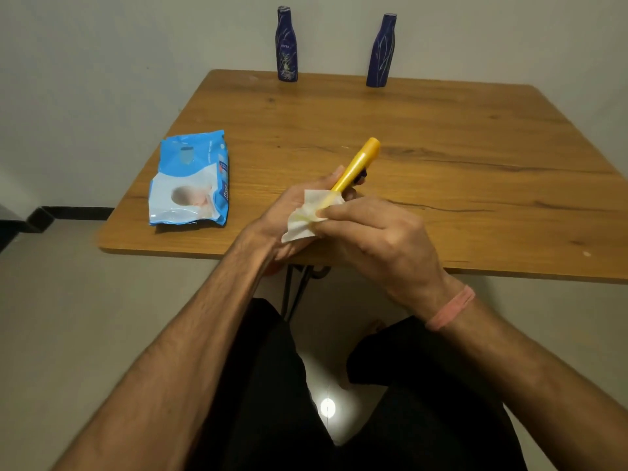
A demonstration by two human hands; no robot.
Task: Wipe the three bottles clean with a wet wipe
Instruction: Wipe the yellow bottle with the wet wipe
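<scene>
My right hand (380, 239) has its fingers curled around the white wet wipe (307, 215), pinching it against the lower part of the yellow bottle (356, 164). My left hand (299, 205) cups the bottle from underneath, fingers wrapped around its body, so it hangs tilted just above the near edge of the wooden table (441, 147), its yellow end pointing up and away from me. To do this well, I judge I should keep the left grip firm, turn the bottle slowly and slide the wipe along its whole length, with a fresh fold on the surface. To my left lies the blue pack of wipes (192, 178), flat on the table. At the far edge stand two dark blue bottles, the left one (286, 45) and the right one (382, 51), upright and well apart.
</scene>
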